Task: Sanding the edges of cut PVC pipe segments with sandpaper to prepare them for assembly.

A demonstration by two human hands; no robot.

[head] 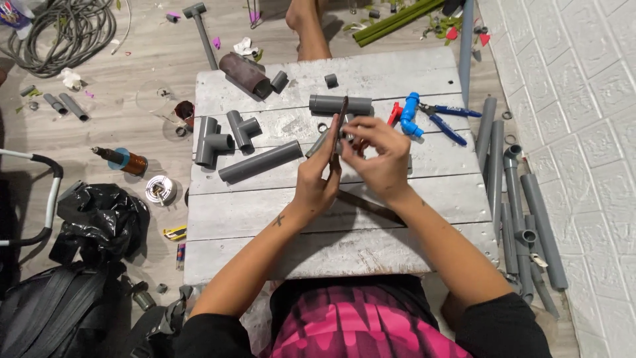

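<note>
Grey board fills mid-frame, strewn with pipe and tees at upper left, blue valve at upper right. Centre frame, left hand grips a thin brown blade upright; right hand pinches a small grey fitting against it. The fitting could slip and the blade nick fingers, since the pinch looks slight
</note>
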